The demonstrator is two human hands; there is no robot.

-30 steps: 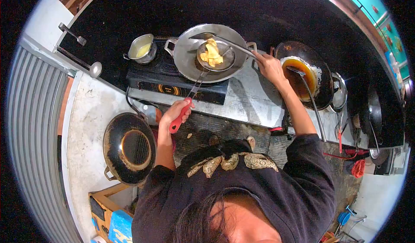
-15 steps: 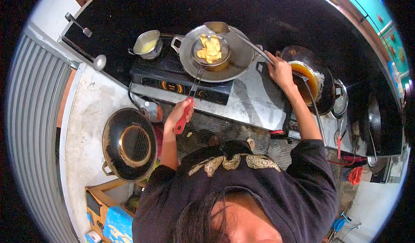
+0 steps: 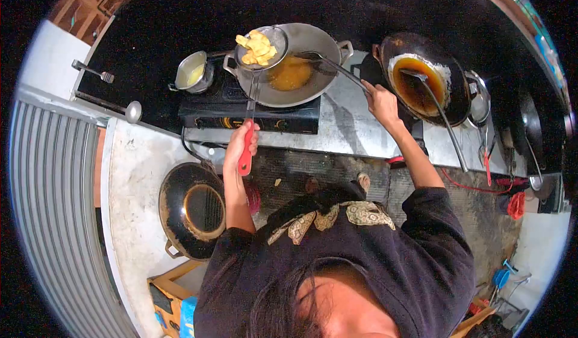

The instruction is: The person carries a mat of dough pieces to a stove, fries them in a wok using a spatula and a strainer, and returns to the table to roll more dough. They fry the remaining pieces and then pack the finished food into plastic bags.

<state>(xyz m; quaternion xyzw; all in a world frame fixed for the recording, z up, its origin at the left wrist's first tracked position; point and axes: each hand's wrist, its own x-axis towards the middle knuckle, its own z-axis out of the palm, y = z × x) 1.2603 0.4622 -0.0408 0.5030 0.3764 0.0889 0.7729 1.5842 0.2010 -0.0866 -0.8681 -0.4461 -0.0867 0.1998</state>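
Scanning from the left, we see a small pot (image 3: pixel 208 81) of pale liquid (image 3: pixel 196 73); our left hand (image 3: pixel 238 143) is closed around the red grip (image 3: pixel 245 156) of a strainer (image 3: pixel 278 42) that carries yellow pieces (image 3: pixel 257 48) and hangs over the left side of a pan (image 3: pixel 320 40). We judge the strainer light and stiff, best held by that grip, and the pieces brittle and oily. A long spatula (image 3: pixel 343 71) reaches into the pan; our right hand (image 3: pixel 382 104) grips its far end, near a dark wok (image 3: pixel 459 86)

Crinkled yellow food pieces (image 3: pixel 257 47) are showing beside the round grey metal wok (image 3: pixel 322 43), a long red strainer handle (image 3: pixel 245 151) before it.
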